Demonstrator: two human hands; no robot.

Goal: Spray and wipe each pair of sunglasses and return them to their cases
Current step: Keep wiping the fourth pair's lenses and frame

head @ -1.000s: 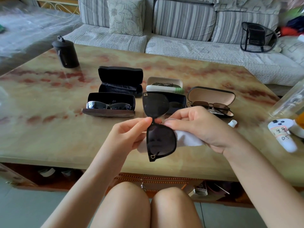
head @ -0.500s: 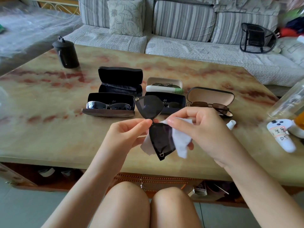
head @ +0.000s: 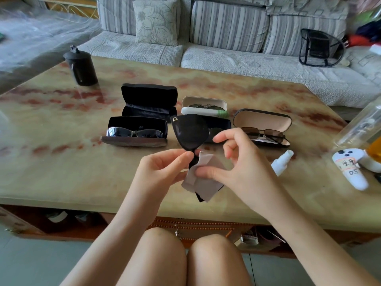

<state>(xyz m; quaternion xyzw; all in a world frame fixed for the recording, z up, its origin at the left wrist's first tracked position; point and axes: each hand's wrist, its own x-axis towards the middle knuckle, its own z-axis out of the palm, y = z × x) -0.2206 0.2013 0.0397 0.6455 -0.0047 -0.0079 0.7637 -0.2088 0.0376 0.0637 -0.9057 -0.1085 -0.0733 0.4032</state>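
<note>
Black sunglasses (head: 190,132) stand on end above the table's near edge, one lens up, the other covered by a grey cloth (head: 203,179). My left hand (head: 162,170) pinches them at the bridge. My right hand (head: 235,162) presses its thumb on the cloth over the lower lens, with the fingers lifted and curled. Behind lie open cases: a black empty one (head: 148,100), a black one with silver sunglasses (head: 135,132), a white one (head: 204,106), a beige-lined one with brown sunglasses (head: 263,129), and a dark case (head: 220,124) partly hidden by the raised lens.
A small white spray bottle (head: 281,162) lies right of my right hand. A white game controller (head: 350,168) and a clear bottle (head: 362,124) sit at the right edge. A black lidded pot (head: 81,68) stands far left. A striped sofa (head: 206,38) lies beyond the marble table (head: 51,162).
The sunglasses turned counter-clockwise, the upper lens swinging left. My right hand moved the cloth from behind the lower lens to over it and raised its fingers.
</note>
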